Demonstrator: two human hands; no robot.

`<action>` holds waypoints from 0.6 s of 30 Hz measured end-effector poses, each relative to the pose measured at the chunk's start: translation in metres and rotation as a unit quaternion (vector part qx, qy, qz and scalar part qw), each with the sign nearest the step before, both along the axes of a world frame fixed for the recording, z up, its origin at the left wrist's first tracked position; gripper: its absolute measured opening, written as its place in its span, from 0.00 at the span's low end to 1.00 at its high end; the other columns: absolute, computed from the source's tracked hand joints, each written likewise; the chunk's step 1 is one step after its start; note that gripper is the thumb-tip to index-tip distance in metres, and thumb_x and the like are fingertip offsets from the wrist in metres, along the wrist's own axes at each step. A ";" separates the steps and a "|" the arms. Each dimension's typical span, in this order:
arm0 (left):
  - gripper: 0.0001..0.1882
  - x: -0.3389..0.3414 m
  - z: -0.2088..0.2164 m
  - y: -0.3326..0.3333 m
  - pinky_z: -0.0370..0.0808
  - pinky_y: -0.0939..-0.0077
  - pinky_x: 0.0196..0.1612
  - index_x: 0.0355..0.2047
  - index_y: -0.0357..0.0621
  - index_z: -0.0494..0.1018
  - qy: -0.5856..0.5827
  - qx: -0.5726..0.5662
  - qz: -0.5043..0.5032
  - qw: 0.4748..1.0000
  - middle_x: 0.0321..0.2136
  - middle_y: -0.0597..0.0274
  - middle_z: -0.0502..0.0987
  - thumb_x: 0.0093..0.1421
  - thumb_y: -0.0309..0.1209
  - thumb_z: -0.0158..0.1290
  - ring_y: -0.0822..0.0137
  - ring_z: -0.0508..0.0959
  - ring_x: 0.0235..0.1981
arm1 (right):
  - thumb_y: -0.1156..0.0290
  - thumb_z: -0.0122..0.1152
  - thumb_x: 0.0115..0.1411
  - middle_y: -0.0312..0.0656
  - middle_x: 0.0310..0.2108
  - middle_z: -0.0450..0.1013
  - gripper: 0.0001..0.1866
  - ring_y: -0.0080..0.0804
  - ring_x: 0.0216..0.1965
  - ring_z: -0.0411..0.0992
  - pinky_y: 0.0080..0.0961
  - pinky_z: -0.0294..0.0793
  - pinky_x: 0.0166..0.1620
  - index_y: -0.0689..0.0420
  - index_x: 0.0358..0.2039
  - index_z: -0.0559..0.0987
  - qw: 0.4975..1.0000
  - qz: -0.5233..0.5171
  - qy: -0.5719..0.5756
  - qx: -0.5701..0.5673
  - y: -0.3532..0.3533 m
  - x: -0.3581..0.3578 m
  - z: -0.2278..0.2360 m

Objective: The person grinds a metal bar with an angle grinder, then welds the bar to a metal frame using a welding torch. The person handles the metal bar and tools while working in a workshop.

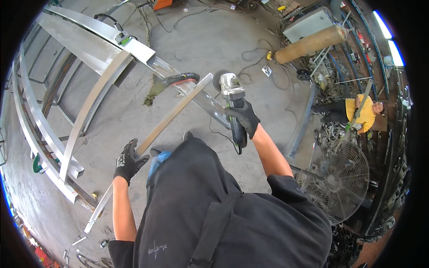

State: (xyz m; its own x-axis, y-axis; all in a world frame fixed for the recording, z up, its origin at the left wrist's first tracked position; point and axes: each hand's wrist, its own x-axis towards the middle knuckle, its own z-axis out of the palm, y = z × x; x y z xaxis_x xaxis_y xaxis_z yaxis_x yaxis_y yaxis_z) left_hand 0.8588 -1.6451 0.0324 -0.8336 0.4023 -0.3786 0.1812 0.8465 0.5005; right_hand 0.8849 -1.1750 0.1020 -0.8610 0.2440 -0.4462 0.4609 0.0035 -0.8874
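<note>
My left hand, in a black work glove, grips a long, straight metal bar. The bar slants from the lower left up to its far end near the middle of the view. An angle grinder is in my right hand, also black-gloved, with the fingers wrapped round its dark body. Its head points away from me, and the disc is close beside the bar's far end. I cannot tell whether disc and bar touch. Behind the bar, a metal beam runs diagonally.
A black-and-red tool with a grey-green bag-like end lies across the beam. Curved metal frames fill the left. At right are a brown gas cylinder, a large caged fan and a person in a yellow shirt. Cables trail over the floor.
</note>
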 end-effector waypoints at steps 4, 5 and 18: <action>0.33 0.020 -0.023 0.004 0.76 0.46 0.49 0.58 0.49 0.70 0.007 -0.131 0.028 0.991 0.48 0.45 0.80 0.59 0.55 0.58 0.41 0.79 0.48 | 0.70 0.73 0.51 0.37 0.37 0.78 0.21 0.25 0.37 0.75 0.25 0.77 0.42 0.58 0.46 0.79 0.996 0.033 -0.084 0.024 0.003 -0.006 0.001; 0.32 0.017 -0.024 0.009 0.77 0.46 0.48 0.57 0.49 0.71 0.035 -0.154 0.027 0.987 0.47 0.46 0.80 0.59 0.55 0.58 0.42 0.79 0.47 | 0.69 0.74 0.51 0.38 0.39 0.78 0.23 0.26 0.40 0.76 0.26 0.77 0.44 0.58 0.48 0.79 0.993 0.056 -0.087 0.050 0.008 -0.013 0.004; 0.22 0.038 -0.030 0.030 0.78 0.49 0.47 0.51 0.56 0.75 -0.028 -0.076 0.104 0.991 0.44 0.49 0.80 0.59 0.48 0.57 0.45 0.80 0.45 | 0.67 0.75 0.43 0.40 0.38 0.77 0.30 0.28 0.39 0.74 0.28 0.76 0.44 0.60 0.48 0.77 0.986 0.097 -0.049 0.128 0.004 -0.043 0.009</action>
State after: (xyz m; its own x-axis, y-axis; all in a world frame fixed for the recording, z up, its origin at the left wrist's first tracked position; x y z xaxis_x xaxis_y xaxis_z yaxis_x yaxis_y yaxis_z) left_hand 0.8971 -1.6151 0.0024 -0.8684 0.1580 -0.4701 -0.0305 0.9291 0.3685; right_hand 0.8415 -1.1713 0.1111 -0.8586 0.1947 -0.4741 0.5126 0.3186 -0.7974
